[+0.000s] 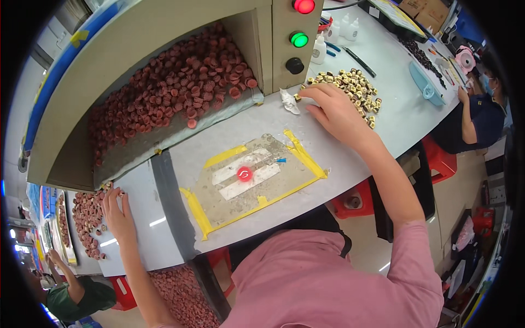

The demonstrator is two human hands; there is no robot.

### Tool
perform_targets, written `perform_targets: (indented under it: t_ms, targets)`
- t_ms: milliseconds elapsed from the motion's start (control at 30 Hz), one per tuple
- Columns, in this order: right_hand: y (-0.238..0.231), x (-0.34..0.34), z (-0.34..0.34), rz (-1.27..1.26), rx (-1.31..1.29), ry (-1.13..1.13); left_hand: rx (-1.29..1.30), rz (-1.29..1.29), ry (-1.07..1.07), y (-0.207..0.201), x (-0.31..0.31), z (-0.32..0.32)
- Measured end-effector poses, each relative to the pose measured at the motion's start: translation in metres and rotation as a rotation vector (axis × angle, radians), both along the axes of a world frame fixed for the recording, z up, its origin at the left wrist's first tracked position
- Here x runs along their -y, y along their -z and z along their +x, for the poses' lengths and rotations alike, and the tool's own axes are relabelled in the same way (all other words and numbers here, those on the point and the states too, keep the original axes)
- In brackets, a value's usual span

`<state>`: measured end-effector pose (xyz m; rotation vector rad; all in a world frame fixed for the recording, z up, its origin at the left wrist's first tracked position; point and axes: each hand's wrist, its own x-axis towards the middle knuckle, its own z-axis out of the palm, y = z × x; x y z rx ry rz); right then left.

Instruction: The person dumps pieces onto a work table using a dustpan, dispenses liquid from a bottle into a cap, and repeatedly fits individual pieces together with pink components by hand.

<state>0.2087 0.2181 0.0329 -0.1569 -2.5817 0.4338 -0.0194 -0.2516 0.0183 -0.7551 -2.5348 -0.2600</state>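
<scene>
My left hand rests at the edge of a pile of small pinkish-brown pieces on the left, fingers spread, fingertips by the nearest pieces. On the far right, my right hand reaches to a heap of small gold-and-dark pieces. Its index fingertip is close to one gold piece, with the thumb apart from it. Beside those fingers lies a crumpled white tissue. Between my hands, a round red piece with a white curved mark sits on a stained grey plate edged with yellow tape. Near it lies a blue-ended tip.
A beige machine with a red and a green light stands ahead, its opening heaped with reddish ribbed cups. White bottles, a dark pen-like tool and a blue basket lie back right. Co-workers sit at both sides.
</scene>
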Motion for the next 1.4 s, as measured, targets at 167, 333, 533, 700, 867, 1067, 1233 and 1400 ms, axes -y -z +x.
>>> perform_targets:
  t_ms: [167,333,533,700,867,1067,1233,1400]
  targets:
    - [0.022,-0.012,-0.034,0.147,0.074,-0.009,0.169,0.2,0.196,-0.009,-0.066,0.008]
    - [0.001,0.019,-0.019,-0.023,0.073,0.044,0.234,0.29,0.53,-0.01,-0.158,0.018]
    - [-0.002,0.068,0.008,-0.085,0.224,-0.078,0.215,0.282,0.551,0.007,-0.179,-0.001]
    - [-0.003,0.063,0.014,-0.145,0.29,-0.073,0.93,0.696,0.461,-0.008,-0.151,0.04]
    - [0.002,0.057,0.01,-0.352,0.283,0.0,1.535,1.099,0.311,-0.013,-0.122,0.1]
    - [-0.005,0.072,0.002,-0.115,0.41,0.033,1.619,1.386,0.431,0.01,-0.13,0.14]
    - [-0.014,0.114,-0.012,-0.298,0.326,-0.147,1.637,1.51,0.443,0.014,-0.133,0.144]
    - [0.0,0.151,-0.038,-0.126,0.247,-0.336,1.641,1.545,0.504,0.02,-0.126,0.144]
